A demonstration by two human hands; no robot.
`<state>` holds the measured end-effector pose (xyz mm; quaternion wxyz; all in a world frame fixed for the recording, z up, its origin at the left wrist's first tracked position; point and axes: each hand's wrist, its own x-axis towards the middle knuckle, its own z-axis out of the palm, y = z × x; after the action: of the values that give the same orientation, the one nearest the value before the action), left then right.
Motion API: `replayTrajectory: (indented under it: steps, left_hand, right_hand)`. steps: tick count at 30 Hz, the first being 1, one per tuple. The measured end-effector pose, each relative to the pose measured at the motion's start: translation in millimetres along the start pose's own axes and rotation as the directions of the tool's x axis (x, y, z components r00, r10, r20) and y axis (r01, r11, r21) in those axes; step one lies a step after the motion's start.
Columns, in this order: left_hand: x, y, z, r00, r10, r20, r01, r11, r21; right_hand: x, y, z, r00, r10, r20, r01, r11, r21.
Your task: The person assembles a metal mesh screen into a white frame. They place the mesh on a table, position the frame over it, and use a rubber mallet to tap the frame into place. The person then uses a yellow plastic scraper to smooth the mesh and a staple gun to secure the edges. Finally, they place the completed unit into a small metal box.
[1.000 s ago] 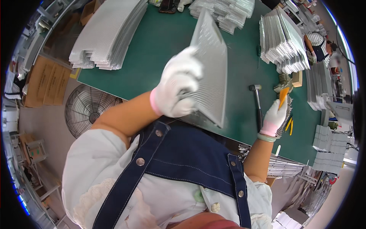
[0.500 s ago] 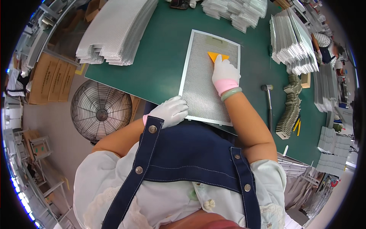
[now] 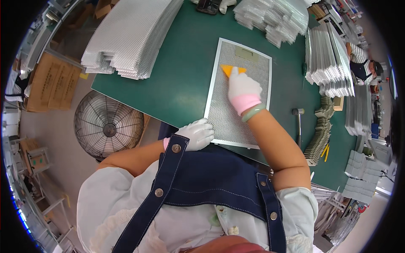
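A framed metal mesh filter panel lies on the green table, its near edge toward my body. My right hand, in a white glove with a pink cuff, is closed on an orange triangular scraper. The scraper is against the upper left part of the mesh, below the panel's pale rectangular handle plate. At the panel's near left corner lies my gloved left hand, its fingers stretched flat over the frame's edge.
Tall stacks of mesh sheets stand far left, with more mesh stacks at the back and silvery sheets at right. A hammer, a row of small metal parts and yellow-handled pliers lie right. A floor fan stands left.
My right hand has slid the scraper leftward across the mesh toward the frame's left side. My left hand stays at the near left corner. The whole view has shifted a little.
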<state>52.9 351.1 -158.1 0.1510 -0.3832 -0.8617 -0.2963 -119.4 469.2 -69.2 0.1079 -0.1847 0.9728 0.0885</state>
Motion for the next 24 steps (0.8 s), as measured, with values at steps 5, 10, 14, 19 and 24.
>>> replayTrajectory:
  steps: [5, 10, 14, 19, 24]
  left_hand:
    - [5, 1, -6, 0.999, 0.006, 0.036, -0.006, 1.000, 0.000]
    - [2, -6, -4, 0.997, 0.061, 0.046, -0.062, 0.997, 0.036]
    - [-1, -4, -4, 0.995, 0.038, 0.091, -0.044, 0.997, 0.061]
    - [1, 0, -7, 0.999, 0.048, -0.004, -0.048, 0.998, 0.028]
    - [-1, 0, -13, 0.994, 0.109, -0.031, -0.108, 0.993, 0.041]
  right_hand:
    - [48, -11, -11, 0.998, 0.053, -0.044, -0.051, 0.998, 0.045]
    - [99, -19, 10, 0.987, 0.137, -0.086, -0.132, 0.989, 0.064]
    - [66, -19, -12, 0.990, 0.139, 0.029, -0.142, 0.984, 0.108]
    - [-8, 53, -8, 0.951, 0.303, -0.058, -0.297, 0.950, 0.096]
    - [-69, 133, 62, 0.896, 0.040, -0.442, 0.000, 0.996, 0.090]
